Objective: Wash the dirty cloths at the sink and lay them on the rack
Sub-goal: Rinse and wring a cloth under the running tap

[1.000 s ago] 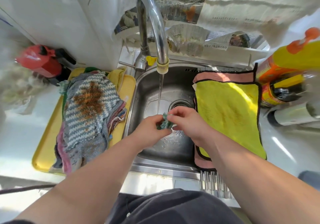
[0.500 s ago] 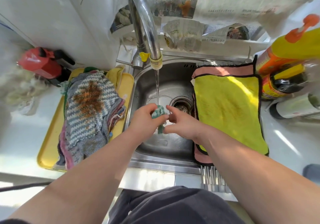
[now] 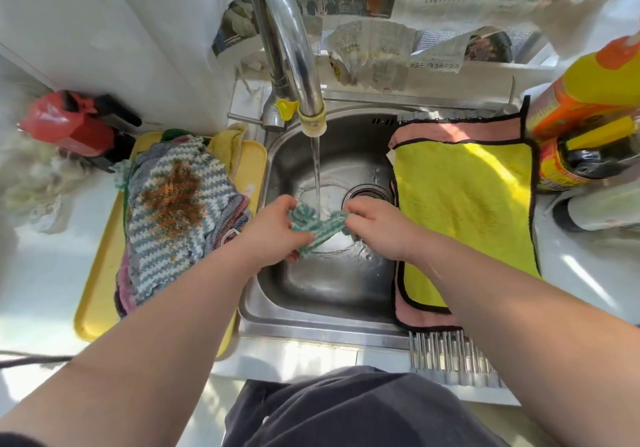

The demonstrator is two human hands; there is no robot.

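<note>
Your left hand (image 3: 277, 228) and right hand (image 3: 377, 225) each pinch one end of the small green-and-white knitted cloth (image 3: 322, 226), stretched between them over the sink (image 3: 311, 329), right under the water stream (image 3: 316, 169) from the faucet (image 3: 291, 48); the drain (image 3: 367, 193) lies just far of your right fingers. Bare steel shows in the basin's near half. On the right, the yellow cloth (image 3: 464, 204) lies on a pink cloth (image 3: 426, 318) over the slatted rack (image 3: 450, 356); their black-trimmed left edges overhang the basin, and your right wrist crosses them. On the left, the yellow tray (image 3: 97, 308) sits against the sink's rim, holding the pile of stained cloths (image 3: 173, 211); your left forearm passes over its right edge. An orange-and-yellow bottle (image 3: 588, 90) crowds the far right, just beside the yellow cloth.
</note>
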